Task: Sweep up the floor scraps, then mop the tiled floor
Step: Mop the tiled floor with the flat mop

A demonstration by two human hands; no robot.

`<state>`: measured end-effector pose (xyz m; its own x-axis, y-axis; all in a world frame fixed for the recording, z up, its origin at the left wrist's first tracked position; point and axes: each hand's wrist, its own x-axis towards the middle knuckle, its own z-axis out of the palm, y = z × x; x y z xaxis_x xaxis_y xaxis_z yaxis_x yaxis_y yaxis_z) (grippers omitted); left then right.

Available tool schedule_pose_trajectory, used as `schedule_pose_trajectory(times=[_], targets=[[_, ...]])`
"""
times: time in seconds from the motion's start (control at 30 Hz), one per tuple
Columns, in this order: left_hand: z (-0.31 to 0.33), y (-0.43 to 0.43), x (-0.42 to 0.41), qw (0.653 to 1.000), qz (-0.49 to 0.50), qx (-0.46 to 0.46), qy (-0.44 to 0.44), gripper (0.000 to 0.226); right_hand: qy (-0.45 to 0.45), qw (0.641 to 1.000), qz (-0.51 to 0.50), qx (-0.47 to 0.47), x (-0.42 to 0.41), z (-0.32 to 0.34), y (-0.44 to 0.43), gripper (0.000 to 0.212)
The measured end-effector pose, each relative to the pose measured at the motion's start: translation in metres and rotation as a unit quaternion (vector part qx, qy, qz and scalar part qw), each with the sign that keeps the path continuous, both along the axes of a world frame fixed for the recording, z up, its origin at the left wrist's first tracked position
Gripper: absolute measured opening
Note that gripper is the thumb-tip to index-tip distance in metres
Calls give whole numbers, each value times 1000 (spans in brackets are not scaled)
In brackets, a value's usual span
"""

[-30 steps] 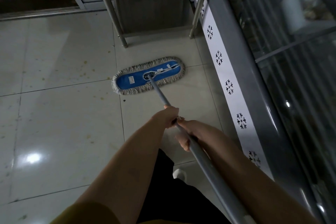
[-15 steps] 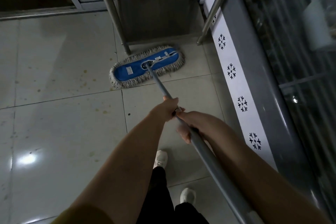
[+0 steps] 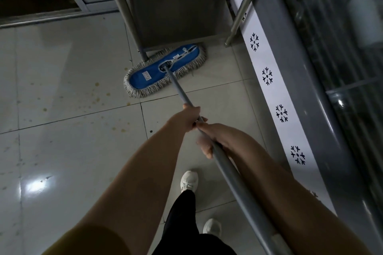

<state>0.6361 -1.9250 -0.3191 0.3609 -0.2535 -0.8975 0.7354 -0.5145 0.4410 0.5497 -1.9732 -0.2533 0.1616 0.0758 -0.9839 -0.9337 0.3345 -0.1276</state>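
1. My left grip and right grip are both curled tight round the mop handle, the left one ahead and touching the right.
2. The blue mop head lies flat on the tiled floor at upper centre, against a metal leg.
3. Brown spots dot the tiles to its left.
4. A snowflake-marked cabinet runs down the right.

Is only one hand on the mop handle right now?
No, the left hand and the right hand both hold the mop handle, close together.
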Motion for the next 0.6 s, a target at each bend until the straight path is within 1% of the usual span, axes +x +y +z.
schedule_pose_trajectory(times=[0.17, 0.3, 0.4, 0.5, 0.6], targets=[[2, 10, -17, 1000, -14, 14, -2, 36, -8, 998, -38, 41, -22, 2, 12, 36], [11, 22, -43, 999, -25, 28, -8, 39, -10, 995, -64, 76, -48, 3, 23, 46], [14, 32, -66, 998, -43, 50, -13, 49, -13, 990, -85, 111, -74, 2, 35, 51], [16, 44, -95, 997, -35, 61, -19, 53, -16, 990, -91, 110, -103, 3, 49, 46], [25, 61, -137, 999, -28, 42, -7, 46, -15, 990, -89, 104, -141, 1, 65, 47]])
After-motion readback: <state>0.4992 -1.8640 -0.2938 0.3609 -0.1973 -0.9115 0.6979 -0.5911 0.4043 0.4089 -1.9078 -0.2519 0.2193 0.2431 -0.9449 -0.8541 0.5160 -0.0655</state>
